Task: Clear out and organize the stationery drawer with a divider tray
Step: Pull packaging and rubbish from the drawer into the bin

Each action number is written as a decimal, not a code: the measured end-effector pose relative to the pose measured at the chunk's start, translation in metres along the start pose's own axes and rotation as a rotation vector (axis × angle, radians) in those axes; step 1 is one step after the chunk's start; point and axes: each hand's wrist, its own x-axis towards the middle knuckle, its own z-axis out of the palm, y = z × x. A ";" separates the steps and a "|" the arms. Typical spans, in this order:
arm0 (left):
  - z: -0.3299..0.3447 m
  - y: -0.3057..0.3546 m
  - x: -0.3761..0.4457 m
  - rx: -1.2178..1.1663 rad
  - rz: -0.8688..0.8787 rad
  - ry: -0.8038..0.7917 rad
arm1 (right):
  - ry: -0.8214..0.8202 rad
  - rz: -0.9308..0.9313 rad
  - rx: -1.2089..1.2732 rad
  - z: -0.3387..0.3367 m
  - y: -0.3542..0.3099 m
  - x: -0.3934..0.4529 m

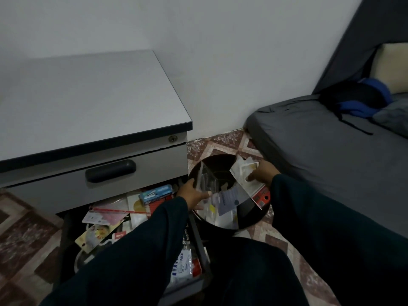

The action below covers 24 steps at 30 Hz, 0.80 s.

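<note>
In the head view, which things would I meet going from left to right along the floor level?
Open drawer full of packets, blue box in it → left hand holding clear packaging → black bin → right hand holding paper packets → grey mattress.

I count two hands, the left hand [192, 193] and the right hand [262, 172], one black bin [256, 217], one cabinet [92, 102], one open drawer [199, 239], one blue box [155, 193], and one bed [320, 138].
</note>
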 end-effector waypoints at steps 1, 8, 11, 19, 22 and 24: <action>0.000 0.001 0.002 0.047 0.021 0.007 | -0.007 0.004 0.024 0.001 -0.001 0.001; -0.009 -0.004 0.004 0.030 0.048 0.052 | -0.022 -0.008 0.092 0.014 -0.006 0.003; -0.020 -0.011 0.001 0.021 0.042 0.074 | -0.024 -0.025 0.132 0.020 -0.011 -0.003; -0.058 -0.030 -0.028 0.002 0.077 0.138 | -0.169 -0.058 0.103 0.037 -0.035 -0.038; -0.083 -0.045 -0.042 0.044 0.083 0.180 | -0.195 -0.077 0.141 0.054 -0.045 -0.051; -0.100 -0.057 -0.051 0.048 0.071 0.194 | -0.225 -0.088 0.170 0.070 -0.051 -0.057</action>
